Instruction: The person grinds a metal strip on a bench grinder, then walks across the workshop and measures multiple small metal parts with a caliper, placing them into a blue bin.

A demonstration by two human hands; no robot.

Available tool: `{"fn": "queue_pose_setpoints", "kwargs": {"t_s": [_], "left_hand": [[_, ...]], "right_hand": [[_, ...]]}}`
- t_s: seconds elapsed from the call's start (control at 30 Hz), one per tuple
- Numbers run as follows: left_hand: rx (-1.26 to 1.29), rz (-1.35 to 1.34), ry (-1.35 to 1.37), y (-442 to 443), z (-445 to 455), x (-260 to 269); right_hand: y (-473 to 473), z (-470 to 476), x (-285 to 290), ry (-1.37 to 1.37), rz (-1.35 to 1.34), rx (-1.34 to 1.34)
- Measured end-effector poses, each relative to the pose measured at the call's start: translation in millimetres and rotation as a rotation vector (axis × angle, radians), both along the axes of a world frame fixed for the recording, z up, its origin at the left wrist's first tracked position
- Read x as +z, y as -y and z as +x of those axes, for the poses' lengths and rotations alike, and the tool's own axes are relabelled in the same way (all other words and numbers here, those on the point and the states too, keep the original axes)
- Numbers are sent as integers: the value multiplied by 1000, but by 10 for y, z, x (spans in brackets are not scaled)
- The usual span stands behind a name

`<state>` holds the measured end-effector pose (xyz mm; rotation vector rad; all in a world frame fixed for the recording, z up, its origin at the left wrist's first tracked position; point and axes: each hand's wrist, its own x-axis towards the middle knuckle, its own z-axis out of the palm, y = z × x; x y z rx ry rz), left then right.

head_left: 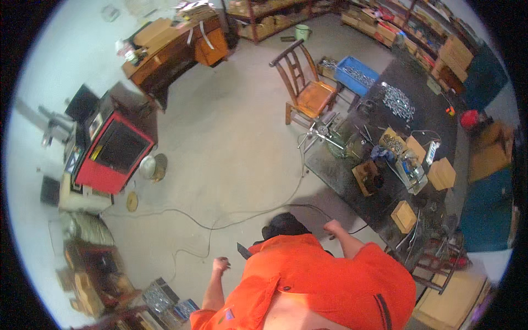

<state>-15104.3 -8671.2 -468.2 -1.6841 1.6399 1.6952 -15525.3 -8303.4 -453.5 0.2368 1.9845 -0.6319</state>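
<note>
My left hand [222, 264] hangs low beside my orange jacket [330, 280], over the concrete floor. Its fingers are loosely curled, with no object visible in them. On the other side, my right hand [333, 227] is out near the front edge of the dark worktable [330, 175]. Its fingers are bent, and a small dark patch beneath them is too blurred to identify. A black cable [307, 205] runs along the floor and passes behind my right forearm; whether the hand touches it cannot be told. On the worktable, a cardboard box [403, 216] lies nearest that hand.
A wooden chair [313, 99] stands before me, beside a blue crate [357, 76] of small metal parts. More metal parts [398, 103] are heaped on the worktable. A red-fronted machine [115, 152] stands left, a wooden desk [173, 49] farther back. Thin cables [194, 222] cross the floor.
</note>
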Motion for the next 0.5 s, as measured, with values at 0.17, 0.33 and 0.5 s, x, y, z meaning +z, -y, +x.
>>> {"fn": "queue_pose_setpoints", "kwargs": {"t_s": [0.17, 0.33, 0.5], "left_hand": [[-214, -182, -40, 1673, -1443, 381], [-465, -446, 70, 2979, -2996, 422], [-708, -510, 237, 3349, -4361, 902]], "right_hand": [[-118, -91, -357, 12, 89, -288], [684, -217, -311, 147, 92, -545], [1376, -569, -731, -16, 117, -149]]}}
